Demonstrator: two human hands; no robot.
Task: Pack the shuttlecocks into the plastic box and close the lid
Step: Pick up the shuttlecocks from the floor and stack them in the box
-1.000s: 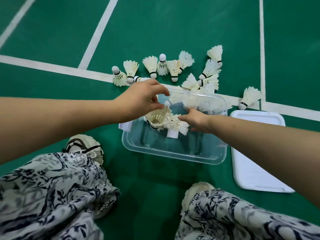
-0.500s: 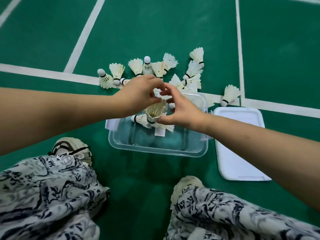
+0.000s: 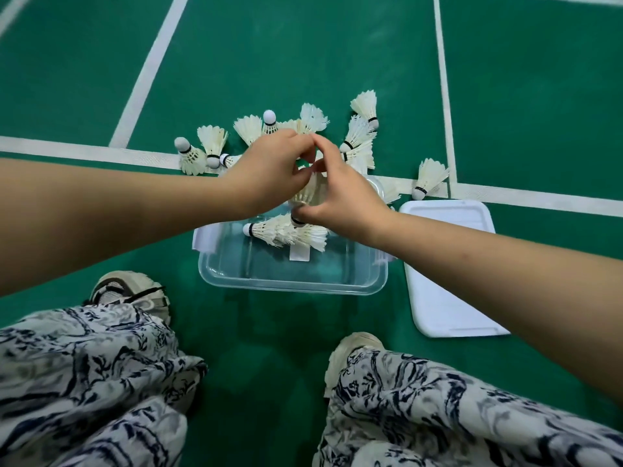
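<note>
Knees in patterned trousers point(image 3: 84, 382) fill the foreground, with a shoe point(image 3: 131, 291) showing on the near side of the box point(image 3: 290, 286). That clear plastic box sits open on a green court floor point(image 3: 303, 62). Packed shuttlecocks point(image 3: 269, 229) lie on their sides in the box's far half. The white lid point(image 3: 445, 264) lies flat just to the right of the box.

Above the box's far edge, both hands meet on one shuttlecock point(image 3: 308, 193). The right hand point(image 3: 347, 200) pinches it lengthwise, thumb at the cork and forefinger at the feather rim. The left hand point(image 3: 269, 170) curls its fingertips onto the same rim.

Beyond the box, loose shuttlecocks point(image 3: 212, 139) are scattered along a white line point(image 3: 67, 148). A stray point(image 3: 429, 175) lies beyond the box's far right corner.

The step in hand appears to be setting this shuttlecock down in the box. It would go best held by the cork rather than squeezed at the feathers, which likely crush easily. Laying it alongside the packed ones should leave room for the rest and let the lid close.
</note>
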